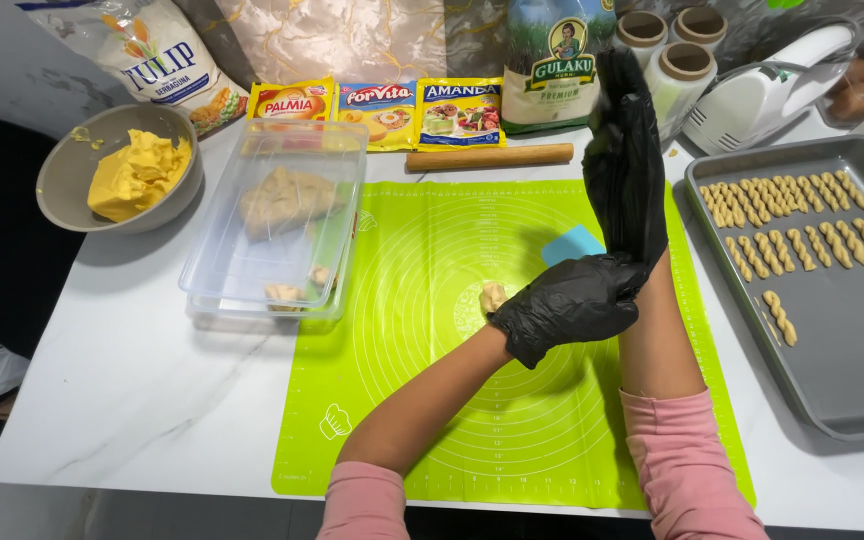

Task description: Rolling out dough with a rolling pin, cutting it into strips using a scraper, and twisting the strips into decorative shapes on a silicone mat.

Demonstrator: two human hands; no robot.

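Two black-gloved hands over the green baking mat (422,400), right hand (627,165) upright with fingers straight and together, left hand (570,303) clasping its wrist, fingers curled, small dough lump (493,296) on the mat just left of the left hand, baking tray (852,370) of twisted dough sticks (802,215) right of the mat.

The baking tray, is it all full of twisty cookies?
No, the twisted dough pieces fill only the far part of the baking tray.

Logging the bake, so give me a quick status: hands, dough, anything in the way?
Left hand tugging the glove cuff on upright right hand. Dough piece on green mat, untouched. Blue scraper behind the hands.
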